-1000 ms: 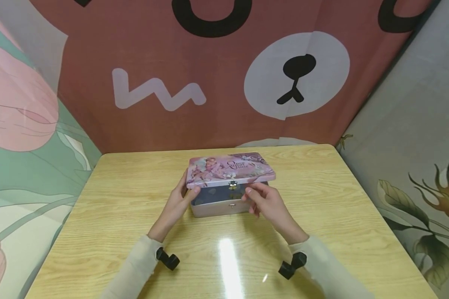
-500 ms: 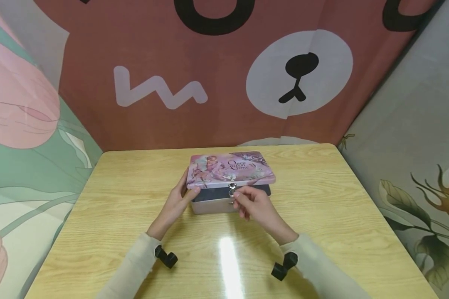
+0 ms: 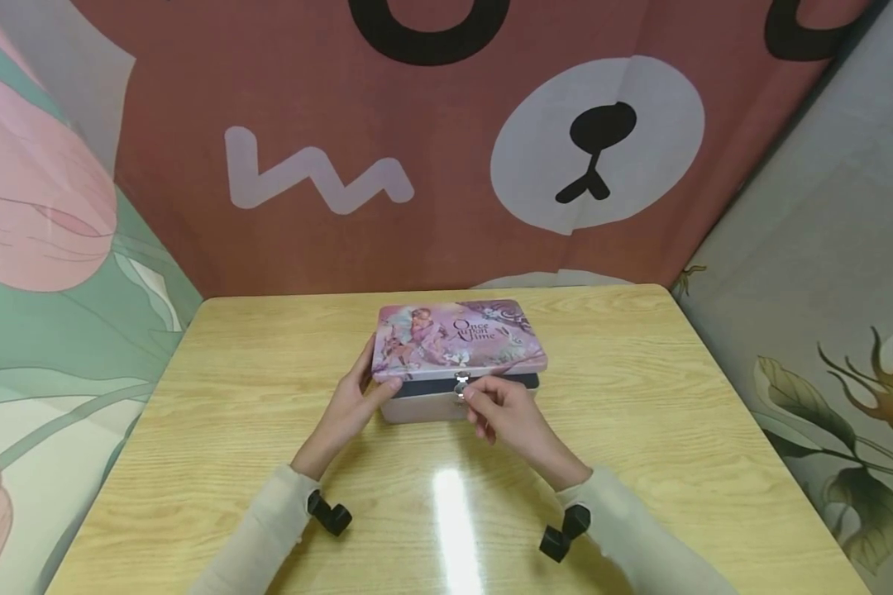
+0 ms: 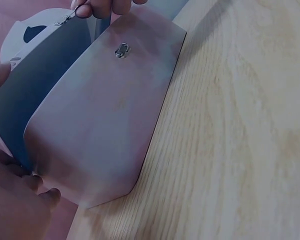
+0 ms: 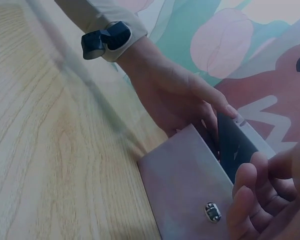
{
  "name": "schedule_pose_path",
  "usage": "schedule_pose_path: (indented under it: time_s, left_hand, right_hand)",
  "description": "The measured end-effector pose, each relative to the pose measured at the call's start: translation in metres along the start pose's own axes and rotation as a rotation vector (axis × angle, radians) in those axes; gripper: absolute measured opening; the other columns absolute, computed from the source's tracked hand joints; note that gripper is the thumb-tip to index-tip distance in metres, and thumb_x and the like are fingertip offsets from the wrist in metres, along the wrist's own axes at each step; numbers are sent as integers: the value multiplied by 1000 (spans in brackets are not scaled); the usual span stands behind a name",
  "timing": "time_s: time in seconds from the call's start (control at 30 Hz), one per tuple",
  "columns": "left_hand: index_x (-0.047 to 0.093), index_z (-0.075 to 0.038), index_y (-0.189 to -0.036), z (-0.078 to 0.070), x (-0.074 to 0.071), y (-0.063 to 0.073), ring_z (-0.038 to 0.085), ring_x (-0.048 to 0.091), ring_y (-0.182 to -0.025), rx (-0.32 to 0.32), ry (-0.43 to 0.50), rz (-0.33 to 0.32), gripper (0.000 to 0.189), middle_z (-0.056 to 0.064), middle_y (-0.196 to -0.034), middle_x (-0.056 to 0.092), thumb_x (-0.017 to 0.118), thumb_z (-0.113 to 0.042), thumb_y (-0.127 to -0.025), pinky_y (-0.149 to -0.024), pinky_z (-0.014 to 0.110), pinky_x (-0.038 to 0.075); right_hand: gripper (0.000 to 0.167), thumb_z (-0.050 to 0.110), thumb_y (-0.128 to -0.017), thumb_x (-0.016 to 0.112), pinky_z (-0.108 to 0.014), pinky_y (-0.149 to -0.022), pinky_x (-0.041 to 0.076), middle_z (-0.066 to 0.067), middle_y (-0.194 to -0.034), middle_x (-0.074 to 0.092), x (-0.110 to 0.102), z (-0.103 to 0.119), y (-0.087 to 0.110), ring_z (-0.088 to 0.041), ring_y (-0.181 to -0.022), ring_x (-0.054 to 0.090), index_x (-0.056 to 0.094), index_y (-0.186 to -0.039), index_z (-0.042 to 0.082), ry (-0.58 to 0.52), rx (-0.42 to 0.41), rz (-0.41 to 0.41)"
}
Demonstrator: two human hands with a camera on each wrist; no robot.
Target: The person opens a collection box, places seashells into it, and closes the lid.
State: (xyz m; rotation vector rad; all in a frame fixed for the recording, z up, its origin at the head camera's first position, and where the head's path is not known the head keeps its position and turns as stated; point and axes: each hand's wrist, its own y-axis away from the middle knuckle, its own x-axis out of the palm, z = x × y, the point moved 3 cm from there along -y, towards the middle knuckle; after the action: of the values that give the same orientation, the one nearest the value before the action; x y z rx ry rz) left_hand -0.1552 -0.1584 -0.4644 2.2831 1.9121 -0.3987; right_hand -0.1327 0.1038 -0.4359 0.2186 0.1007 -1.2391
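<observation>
A pink metal tin box [image 3: 424, 408] with a hinged lid [image 3: 461, 339] sits on the table, the lid partly raised over a dark interior. Fairy art and "Once upon a Time" decorate the lid. My left hand [image 3: 351, 405] holds the box's left side, thumb on the lid's front edge and fingers by the corner. Between thumb and forefinger, my right hand [image 3: 515, 420] pinches the metal latch [image 3: 460, 387] hanging from the lid's front. On the box's front wall, a small metal catch [image 4: 122, 50] shows in the left wrist view.
The wood-grain table [image 3: 268, 388] carries a bright light reflection [image 3: 456, 529] in front of the box. A reddish bear-print cloth [image 3: 446, 240] hangs behind it. Floral cloths flank both sides. Each wrist wears a small black camera [image 3: 331, 512].
The right hand has moved left to the latch and now pinches it. The lid's front edge has come down, narrowing the gap. The left hand stays at the box's left side.
</observation>
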Motion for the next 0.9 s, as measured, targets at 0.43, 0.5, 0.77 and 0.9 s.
schedule_pose_path:
  time_s: [0.43,0.5,0.77,0.9]
  left_hand:
    - [6,-20,-174,3,1,2,34,14,-169,-45,-26,0,99,7,-182,8,73,-36,-102,-136,50,18]
    - [5,-21,-174,5,1,3,35,16,-168,-42,-33,3,100,8,-182,8,73,-35,-102,-136,49,19]
    - [6,-22,-173,9,1,5,38,19,-167,-43,-41,20,105,8,-182,8,78,-32,-99,-135,50,22]
    - [5,-23,-173,12,2,6,37,19,-167,-58,-43,28,108,6,-182,9,80,-34,-97,-135,50,21]
  right_hand:
    - [30,19,-109,61,-18,-51,47,-2,-73,66,1,-8,2,-9,-58,57,67,-110,-10,29,13,15]
    - [30,20,-109,61,-18,-51,47,-4,-74,67,2,-11,3,-9,-58,57,67,-109,-10,37,15,16]
    - [32,16,-108,62,-18,-49,46,-1,-72,64,5,-24,4,-6,-55,57,64,-108,-16,19,2,24]
    - [32,16,-108,61,-17,-51,46,3,-71,63,8,-31,4,-7,-56,57,64,-108,-16,0,32,25]
